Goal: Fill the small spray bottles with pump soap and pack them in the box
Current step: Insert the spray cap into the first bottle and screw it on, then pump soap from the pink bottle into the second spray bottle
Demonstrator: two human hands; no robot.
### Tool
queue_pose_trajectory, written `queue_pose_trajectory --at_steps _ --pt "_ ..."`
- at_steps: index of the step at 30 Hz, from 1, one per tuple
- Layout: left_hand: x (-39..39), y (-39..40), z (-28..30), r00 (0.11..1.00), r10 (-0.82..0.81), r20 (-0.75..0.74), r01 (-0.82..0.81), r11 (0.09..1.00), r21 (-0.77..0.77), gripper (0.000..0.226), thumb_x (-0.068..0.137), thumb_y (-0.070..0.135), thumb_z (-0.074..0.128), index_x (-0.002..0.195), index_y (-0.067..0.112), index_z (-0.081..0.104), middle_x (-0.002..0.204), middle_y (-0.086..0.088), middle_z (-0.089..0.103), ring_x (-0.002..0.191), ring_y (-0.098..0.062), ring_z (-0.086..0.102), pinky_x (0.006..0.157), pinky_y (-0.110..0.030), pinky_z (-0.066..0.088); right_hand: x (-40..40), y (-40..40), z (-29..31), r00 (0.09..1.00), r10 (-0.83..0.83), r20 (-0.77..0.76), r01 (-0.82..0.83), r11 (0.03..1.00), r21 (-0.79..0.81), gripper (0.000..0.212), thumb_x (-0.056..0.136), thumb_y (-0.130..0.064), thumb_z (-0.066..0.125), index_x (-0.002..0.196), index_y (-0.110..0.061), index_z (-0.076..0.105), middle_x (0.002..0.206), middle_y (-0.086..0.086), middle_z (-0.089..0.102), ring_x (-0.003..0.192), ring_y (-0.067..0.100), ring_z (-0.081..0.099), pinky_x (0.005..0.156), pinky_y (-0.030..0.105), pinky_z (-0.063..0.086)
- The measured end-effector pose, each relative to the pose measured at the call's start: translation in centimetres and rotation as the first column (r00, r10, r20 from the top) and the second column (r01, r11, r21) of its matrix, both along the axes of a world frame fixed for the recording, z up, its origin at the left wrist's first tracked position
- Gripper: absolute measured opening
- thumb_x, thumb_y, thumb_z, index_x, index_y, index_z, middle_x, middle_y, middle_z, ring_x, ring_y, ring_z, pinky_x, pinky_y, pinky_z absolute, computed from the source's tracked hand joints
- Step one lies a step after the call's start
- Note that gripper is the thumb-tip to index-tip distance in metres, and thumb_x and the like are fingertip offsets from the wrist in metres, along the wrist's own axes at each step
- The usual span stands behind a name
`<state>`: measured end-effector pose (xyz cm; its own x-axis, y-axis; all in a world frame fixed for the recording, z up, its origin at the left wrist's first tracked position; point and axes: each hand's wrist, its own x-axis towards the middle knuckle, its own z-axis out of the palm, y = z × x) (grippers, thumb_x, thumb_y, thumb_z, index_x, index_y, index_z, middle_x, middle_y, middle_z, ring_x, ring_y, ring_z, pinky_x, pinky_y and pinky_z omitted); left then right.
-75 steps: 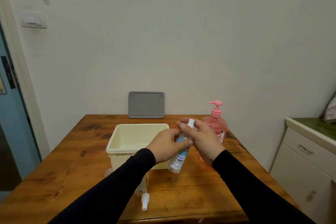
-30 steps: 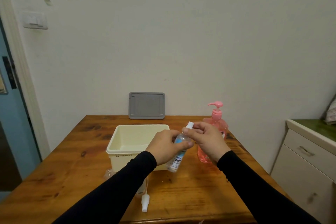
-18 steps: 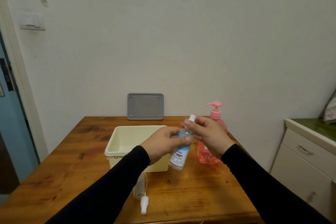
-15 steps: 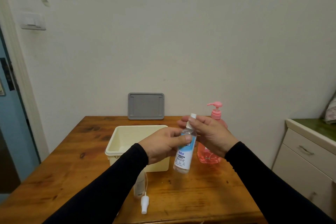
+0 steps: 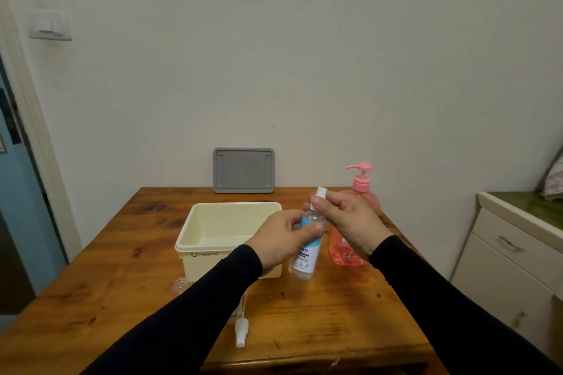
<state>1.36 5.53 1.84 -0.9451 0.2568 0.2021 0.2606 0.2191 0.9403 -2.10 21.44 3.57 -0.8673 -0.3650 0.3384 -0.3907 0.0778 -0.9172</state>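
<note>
Spray bottle (image 5: 305, 248) steadied in left hand (image 5: 281, 239) grip while right hand (image 5: 350, 222) pinches its nozzle cap (image 5: 320, 192), likely twisting.

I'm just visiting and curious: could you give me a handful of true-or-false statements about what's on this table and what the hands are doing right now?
1. Both hands are on one small spray bottle. True: the left hand grips its body and the right hand pinches its white top.
2. The cream box already holds packed bottles. False: what shows of its inside holds no bottles.
3. The pink pump bottle lies on its side. False: it stands upright behind the right hand.
4. A grey lid leans against the wall behind the box. True.
5. A loose white spray head lies on the table near its front edge. True.
</note>
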Motion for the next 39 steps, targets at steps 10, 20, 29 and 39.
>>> queue_pose_trajectory --at_steps 10,20,29,39 --pt "0.1 0.6 -5.3 0.988 0.144 0.049 -0.146 0.989 0.026 0.027 0.082 0.031 0.071 0.105 0.025 0.06 0.099 0.004 0.07 0.088 -0.007 0.066 0.081 -0.029 0.054 0.2 0.3 -4.0 0.998 -0.01 -0.06 0.022 0.98 0.199 0.022 0.091 -0.037 0.057 0.092 -0.018 0.069 0.086 0.003 0.07 0.082 0.016 0.066 0.072 0.03 0.054" --pt "0.7 0.6 -9.9 0.95 0.298 0.087 -0.299 0.954 -0.003 0.029 0.078 0.03 0.074 0.101 0.025 0.055 0.094 0.008 0.065 0.081 0.002 0.06 0.065 -0.012 0.041 0.1 2.6 -6.9 0.95 -0.061 -0.307 0.235 0.787 0.571 0.067 0.083 -0.067 0.04 0.137 -0.029 0.045 0.141 -0.01 0.045 0.126 0.0 0.036 0.098 0.018 0.027" --pt "1.1 0.9 -10.6 0.946 0.313 0.09 -0.31 0.95 -0.048 0.032 0.079 0.032 0.073 0.103 0.029 0.052 0.099 0.011 0.062 0.089 0.0 0.058 0.071 -0.014 0.043 -0.9 5.0 -9.1 0.946 -0.025 -0.324 0.281 0.562 0.778 0.085 0.076 -0.082 0.027 0.147 -0.036 0.019 0.157 -0.01 0.013 0.141 0.012 0.017 0.105 0.024 0.015" --pt "2.3 -2.1 -6.3 0.881 0.381 -0.282 -0.455 0.847 -0.276 0.052 0.083 0.036 0.065 0.132 0.028 0.048 0.117 0.018 0.049 0.107 0.0 0.047 0.089 -0.018 0.039 -0.7 5.3 -9.6 0.954 -0.032 -0.297 0.269 0.528 0.806 0.087 0.076 -0.082 0.024 0.148 -0.034 0.015 0.157 -0.011 0.012 0.141 0.012 0.018 0.111 0.034 0.02"
